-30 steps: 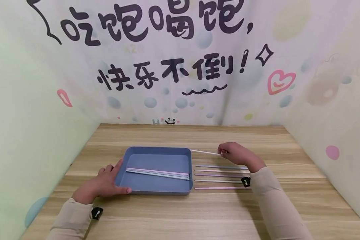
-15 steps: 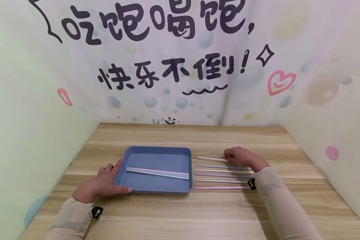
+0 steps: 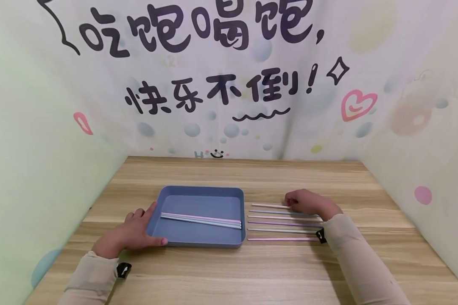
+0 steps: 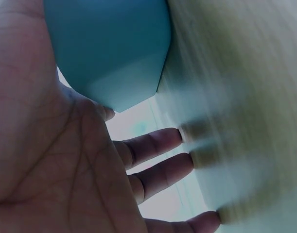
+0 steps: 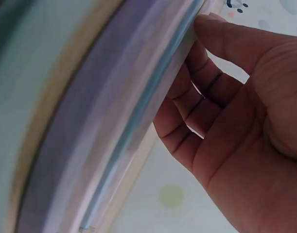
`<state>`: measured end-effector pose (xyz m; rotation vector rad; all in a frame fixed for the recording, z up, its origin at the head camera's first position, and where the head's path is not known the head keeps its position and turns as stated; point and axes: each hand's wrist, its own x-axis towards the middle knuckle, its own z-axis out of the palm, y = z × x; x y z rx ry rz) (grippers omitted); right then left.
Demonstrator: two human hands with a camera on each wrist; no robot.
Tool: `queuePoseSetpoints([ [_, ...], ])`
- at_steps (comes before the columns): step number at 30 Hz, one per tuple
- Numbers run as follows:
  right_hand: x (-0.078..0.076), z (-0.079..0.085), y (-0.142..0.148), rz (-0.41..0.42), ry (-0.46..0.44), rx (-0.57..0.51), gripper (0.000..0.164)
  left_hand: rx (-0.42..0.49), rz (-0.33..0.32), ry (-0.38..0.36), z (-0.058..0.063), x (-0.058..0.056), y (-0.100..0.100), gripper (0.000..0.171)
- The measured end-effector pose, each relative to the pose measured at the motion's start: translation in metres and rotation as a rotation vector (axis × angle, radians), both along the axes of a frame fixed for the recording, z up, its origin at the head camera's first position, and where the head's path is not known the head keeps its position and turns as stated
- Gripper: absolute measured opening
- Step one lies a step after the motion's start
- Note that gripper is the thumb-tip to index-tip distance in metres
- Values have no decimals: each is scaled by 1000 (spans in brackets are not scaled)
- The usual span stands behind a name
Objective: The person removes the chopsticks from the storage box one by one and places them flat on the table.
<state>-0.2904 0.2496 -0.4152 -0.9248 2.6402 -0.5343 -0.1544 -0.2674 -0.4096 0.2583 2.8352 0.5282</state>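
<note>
A blue rectangular tray (image 3: 204, 203) lies on the table, with several chopsticks (image 3: 200, 220) side by side inside it. My left hand (image 3: 133, 232) rests against its near left corner, thumb at the front wall and index finger along the left side. The left wrist view has the other fingers spread straight on the wood, beside the tray's wall (image 4: 109, 53). To the right of the tray, my right hand (image 3: 308, 202) pinches a pale chopstick (image 3: 270, 206) low over the table. In the right wrist view, the thumb (image 5: 226, 39) and curled fingers meet at it.
Several chopsticks in pastel colours, a purple one (image 3: 282, 223) and a pink one (image 3: 282, 239) among them, lie parallel just right of the tray, below the right hand and forearm. A printed white cloth (image 3: 198, 135) stands behind the table (image 3: 213, 275).
The right hand has moved right and slightly nearer, drawing the pale chopstick from the tray's back right corner to the far end of the row. The left hand and tray stay put.
</note>
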Motion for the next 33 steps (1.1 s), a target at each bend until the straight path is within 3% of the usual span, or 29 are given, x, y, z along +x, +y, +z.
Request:
queuePoseSetpoints([
  [8,2,1,-5,40,27,12,13,6,-3,8,-1,0,-1,125],
  [23,1,0,-8,26,38,-4,12,17,-5,-8,-2,0,0,125],
  [33,4,23,-50,59,114,-25,10,6,2,-2,-2,-1,0,125],
])
